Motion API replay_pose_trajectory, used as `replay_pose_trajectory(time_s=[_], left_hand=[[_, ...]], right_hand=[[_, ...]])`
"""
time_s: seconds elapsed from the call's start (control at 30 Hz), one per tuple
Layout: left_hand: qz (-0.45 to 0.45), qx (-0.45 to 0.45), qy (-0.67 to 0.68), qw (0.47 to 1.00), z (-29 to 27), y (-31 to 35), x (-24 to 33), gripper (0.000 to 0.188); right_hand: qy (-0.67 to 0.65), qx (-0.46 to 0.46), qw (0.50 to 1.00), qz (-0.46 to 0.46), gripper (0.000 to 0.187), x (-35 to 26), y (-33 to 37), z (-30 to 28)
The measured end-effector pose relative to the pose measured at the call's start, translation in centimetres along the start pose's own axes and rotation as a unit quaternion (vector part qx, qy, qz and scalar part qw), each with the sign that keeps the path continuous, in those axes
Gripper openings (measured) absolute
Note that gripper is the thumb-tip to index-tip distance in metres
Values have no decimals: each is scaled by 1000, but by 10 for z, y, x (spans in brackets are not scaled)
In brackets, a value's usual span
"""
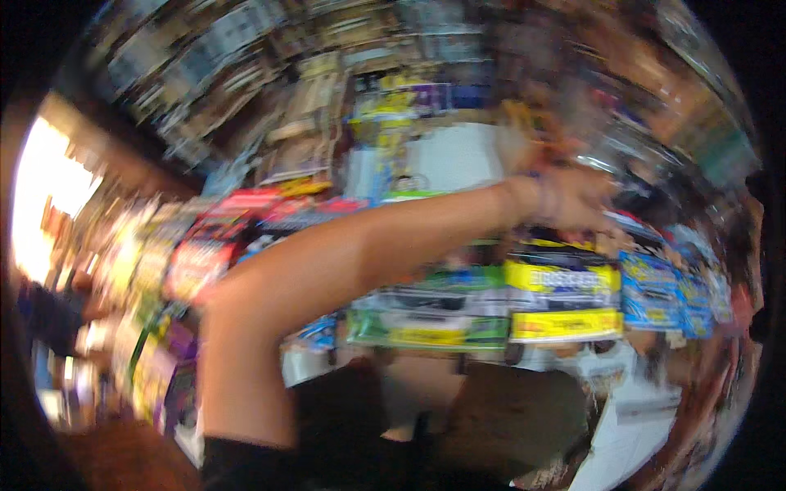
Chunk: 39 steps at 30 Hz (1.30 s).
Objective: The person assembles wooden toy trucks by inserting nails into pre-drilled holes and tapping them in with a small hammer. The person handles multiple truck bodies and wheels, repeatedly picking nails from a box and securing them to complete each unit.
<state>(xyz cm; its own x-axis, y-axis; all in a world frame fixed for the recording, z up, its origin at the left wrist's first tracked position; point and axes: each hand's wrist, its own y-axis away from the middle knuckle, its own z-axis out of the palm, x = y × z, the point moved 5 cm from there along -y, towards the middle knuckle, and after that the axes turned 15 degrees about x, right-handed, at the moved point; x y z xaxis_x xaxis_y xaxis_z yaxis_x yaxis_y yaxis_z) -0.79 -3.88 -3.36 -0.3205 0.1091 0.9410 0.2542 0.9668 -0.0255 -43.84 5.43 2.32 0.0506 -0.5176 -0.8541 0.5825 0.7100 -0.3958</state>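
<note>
The left hand (577,200) is hovering at the right of the view, its bare arm (352,250) crossing from the lower left and a thin dark band (536,196) circling the wrist. Its fingers are pointing down toward the upper edge of a yellow-and-black packet (565,301), which is lying in a row of colourful packs. Motion blur is smearing the fingertips, so I cannot tell whether the grip is spread, pressed together or pinching that packet. Just left of it a green-and-black packet (430,317) is lying, while blue packs (651,290) are sitting just right. Red packs (205,258) are standing farther left, beyond the arm. A pale panel (458,155) is showing behind the arm, and blurred stacked goods (221,41) are filling the background.
</note>
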Motion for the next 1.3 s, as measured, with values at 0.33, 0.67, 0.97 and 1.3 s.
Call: replay_pose_trajectory(time_s=[0.33, 0.67, 0.97, 1.3], left_hand=[[-24, 9, -178, 984, -32, -6, 25, 49], [165, 83, -187, 965, -70, 159, 122, 39], [346, 72, -135, 926, -50, 232, 141, 35], [442, 49, -119, 888, -21, 248, 178, 33]], right_hand=[[232, -244, 941, 41, 58, 133, 157, 119], [374, -498, 782, 34, 56, 143, 349, 117], [504, -592, 629, -12, 53, 135, 458, 81], [606, -531, 590, 51, 51, 105, 452, -19]])
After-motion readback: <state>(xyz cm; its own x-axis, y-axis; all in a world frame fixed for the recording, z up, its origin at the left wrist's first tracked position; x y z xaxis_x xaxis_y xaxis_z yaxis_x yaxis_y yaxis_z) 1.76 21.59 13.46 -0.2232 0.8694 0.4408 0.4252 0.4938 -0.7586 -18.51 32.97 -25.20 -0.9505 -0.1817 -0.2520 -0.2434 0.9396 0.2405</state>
